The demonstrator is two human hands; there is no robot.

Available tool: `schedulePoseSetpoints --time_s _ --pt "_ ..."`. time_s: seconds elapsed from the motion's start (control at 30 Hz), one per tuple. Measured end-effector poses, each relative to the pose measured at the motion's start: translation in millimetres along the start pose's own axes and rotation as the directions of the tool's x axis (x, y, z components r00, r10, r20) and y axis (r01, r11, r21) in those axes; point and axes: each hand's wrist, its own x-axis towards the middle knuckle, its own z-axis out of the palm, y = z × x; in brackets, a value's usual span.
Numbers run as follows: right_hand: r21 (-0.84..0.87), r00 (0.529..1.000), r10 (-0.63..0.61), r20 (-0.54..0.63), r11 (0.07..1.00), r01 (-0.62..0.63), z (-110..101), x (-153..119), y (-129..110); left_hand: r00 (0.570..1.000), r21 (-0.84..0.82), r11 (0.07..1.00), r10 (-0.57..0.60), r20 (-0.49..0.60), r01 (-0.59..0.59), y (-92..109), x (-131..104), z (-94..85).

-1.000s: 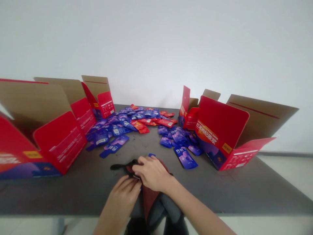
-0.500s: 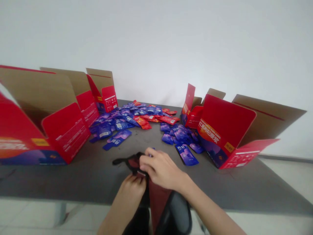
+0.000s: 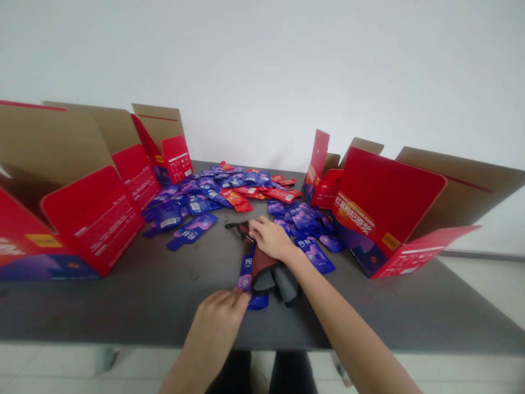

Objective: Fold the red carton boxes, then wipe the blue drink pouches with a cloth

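Note:
My right hand (image 3: 267, 236) is closed on a maroon cloth bag (image 3: 263, 261) with black trim and a grey inside, which lies folded near the middle of the table. A black strap end (image 3: 233, 225) sticks out to the left of that hand. Closer to the front edge, my left hand (image 3: 223, 309) pinches the lower end of a blue sachet (image 3: 246, 268). Part of this sachet is hidden under the bag. Another blue piece (image 3: 258, 302), of a sachet as well, shows just right of my left fingertips, below the bag.
Blue and red sachets (image 3: 213, 191) lie heaped at the back of the dark table (image 3: 135, 306). More blue sachets (image 3: 303, 216) are piled at right. Red open cartons stand left (image 3: 94, 219) and right (image 3: 381, 202). A single blue sachet (image 3: 192, 231) lies left of centre.
The bag has gone from the table's front edge, hanging down, to lying on the table farther forward, with my right hand. My left hand has left the bag and now holds a blue sachet.

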Motion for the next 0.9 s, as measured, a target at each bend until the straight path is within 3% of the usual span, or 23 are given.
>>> schedulePoseSetpoints --time_s 0.1,0.2,0.27,0.37,0.47,0.53,0.63,0.73,0.8,0.9 --pt "0.134 0.986 -0.108 -0.126 0.983 0.124 -26.4 -29.9 -18.5 0.999 0.013 1.000 -0.011 -0.035 0.012 2.7 -0.7 0.4" --pt "0.162 0.954 -0.295 -0.053 0.940 0.300 -33.3 -64.0 -39.5 0.999 0.024 1.000 0.021 -0.047 -0.020 4.2 -1.6 0.4" --pt "0.135 0.945 -0.327 0.014 0.937 0.322 -23.0 -75.2 -45.4 0.997 0.019 0.999 0.052 -0.062 -0.051 3.8 -2.3 0.9" --pt "0.072 0.956 -0.286 0.061 0.957 0.281 1.4 -68.1 -37.5 0.986 -0.015 0.993 0.117 -0.116 -0.119 1.7 -2.9 3.1" --pt "-0.012 0.981 -0.173 0.087 0.985 0.175 18.7 -40.8 -16.7 0.974 -0.011 0.986 0.163 -0.155 -0.166 0.1 -2.5 5.2" --pt "-0.065 0.992 -0.080 0.099 0.994 0.086 21.2 -20.0 -2.9 0.975 -0.020 0.987 0.153 -0.163 -0.158 -0.6 -1.4 5.0" --pt "-0.084 0.996 -0.017 0.084 0.996 0.024 8.7 -1.6 6.5 0.989 -0.063 0.994 0.082 -0.124 -0.091 -1.4 0.8 2.2" --pt "-0.021 0.999 -0.045 -0.017 0.999 0.044 -15.8 -10.9 -3.8 0.998 -0.074 0.996 0.038 -0.053 -0.042 -1.2 2.5 -0.6" --pt "0.071 0.988 -0.132 -0.085 0.988 0.139 -27.3 -28.8 -17.1 0.997 -0.058 0.997 0.051 -0.053 -0.054 0.1 3.1 -1.5" --pt "0.137 0.960 -0.280 -0.008 0.951 0.278 -24.8 -55.5 -31.9 0.996 -0.053 0.996 0.067 -0.054 -0.070 3.2 4.1 -1.7"
